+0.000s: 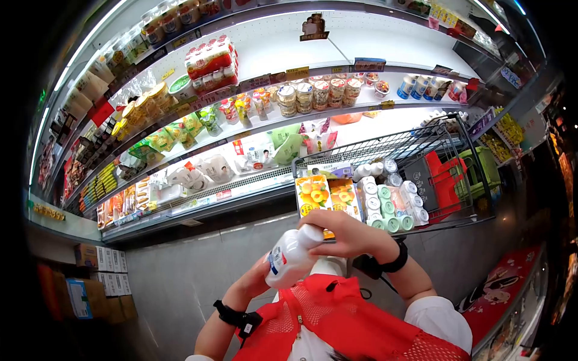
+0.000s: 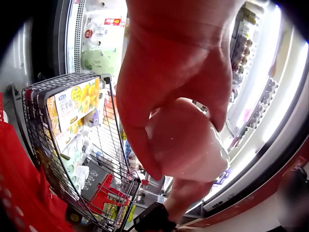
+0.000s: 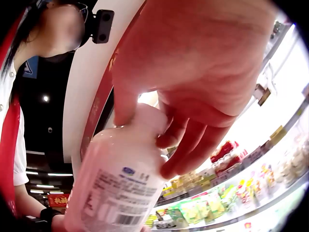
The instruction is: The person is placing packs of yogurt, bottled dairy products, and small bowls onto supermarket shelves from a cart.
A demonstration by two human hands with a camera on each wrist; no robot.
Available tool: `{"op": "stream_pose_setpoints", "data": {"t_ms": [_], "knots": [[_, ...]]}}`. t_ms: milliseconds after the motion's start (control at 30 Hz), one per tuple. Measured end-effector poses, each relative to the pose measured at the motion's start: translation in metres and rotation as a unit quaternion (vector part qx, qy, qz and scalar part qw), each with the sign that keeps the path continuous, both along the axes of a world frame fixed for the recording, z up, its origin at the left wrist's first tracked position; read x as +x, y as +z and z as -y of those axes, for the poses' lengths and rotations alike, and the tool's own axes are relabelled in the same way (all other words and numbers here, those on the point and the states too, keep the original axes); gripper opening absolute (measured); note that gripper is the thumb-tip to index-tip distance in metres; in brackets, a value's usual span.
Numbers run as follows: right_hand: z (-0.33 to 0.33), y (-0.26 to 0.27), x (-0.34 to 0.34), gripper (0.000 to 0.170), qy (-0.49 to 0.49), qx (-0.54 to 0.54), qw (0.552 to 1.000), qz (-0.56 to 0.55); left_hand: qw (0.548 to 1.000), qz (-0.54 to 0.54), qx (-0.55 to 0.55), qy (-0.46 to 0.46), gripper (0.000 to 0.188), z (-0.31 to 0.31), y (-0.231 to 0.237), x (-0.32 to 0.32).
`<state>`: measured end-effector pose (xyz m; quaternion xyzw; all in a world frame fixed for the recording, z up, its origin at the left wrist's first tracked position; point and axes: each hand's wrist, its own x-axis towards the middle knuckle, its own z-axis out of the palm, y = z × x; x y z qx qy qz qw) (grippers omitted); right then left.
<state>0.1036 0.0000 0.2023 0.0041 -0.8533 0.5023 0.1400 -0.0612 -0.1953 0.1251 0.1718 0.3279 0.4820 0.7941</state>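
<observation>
One glossy white plastic bottle (image 1: 288, 262) with a rounded white cap (image 1: 312, 236) is in our two hands, at six o'clock in the head view, in front of our red mesh vest (image 1: 355, 319). It tilts, its cap towards one o'clock and its base towards seven, and a printed label with a barcode shows in the right wrist view. Our left hand (image 2: 174, 82) is partly closed, thumb and fingers curved round the lower body. Our right hand (image 3: 193, 72) is bent over the top, thumb on one side of the cap and neck, curled fingers on the other. At three o'clock stands a black wire shopping cart (image 1: 374, 141) with a red plastic panel (image 1: 444, 186). In its near end, at one o'clock from the bottle, are yellow-orange cartons printed with fruit (image 1: 313, 194); beside them are packs of white containers, some with pale green lids (image 1: 392, 224). Long white refrigerated shelves (image 1: 391, 37) curve from nine to two o'clock, with a red-and-white multipack (image 1: 211, 63) at eleven and stacked round tubs (image 1: 304, 96) at twelve. Brown cardboard boxes (image 1: 112, 308) sit at eight.
</observation>
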Motion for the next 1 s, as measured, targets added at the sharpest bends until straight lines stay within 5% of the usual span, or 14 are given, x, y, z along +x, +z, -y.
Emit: {"op": "stream_pose_setpoints", "data": {"t_ms": [100, 233, 367, 467, 633, 867, 1000], "knots": [[0.027, -0.005, -0.041, 0.045, -0.06, -0.109, 0.992, 0.011, 0.985, -0.066, 0.047, 0.152, 0.081, 0.024, 0.005, -0.023], [0.05, -0.027, -0.085, 0.034, -0.133, -0.157, 0.978, -0.023, 0.97, -0.107, 0.056, 0.213, 0.069, 0.033, 0.019, -0.044], [0.066, -0.061, -0.118, 0.038, -0.124, -0.328, 0.936, -0.021, 0.958, -0.238, 0.048, 0.152, 0.064, 0.023, 0.018, -0.055], [0.056, -0.06, -0.125, 0.047, -0.142, -0.34, 0.929, 0.034, 0.949, -0.282, 0.049, 0.136, 0.062, 0.002, 0.017, -0.063], [0.008, -0.061, -0.136, 0.067, -0.161, -0.429, 0.889, 0.016, 0.951, -0.264, 0.04, 0.154, 0.059, -0.049, 0.008, -0.089], [-0.054, -0.052, -0.159, 0.059, -0.217, -0.51, 0.832, -0.027, 0.959, -0.258, -0.016, 0.114, 0.054, -0.13, 0.019, -0.123], [-0.067, -0.057, -0.183, 0.054, -0.224, -0.5, 0.837, -0.008, 0.966, -0.226, -0.028, 0.119, 0.06, -0.139, 0.005, -0.147]]}}
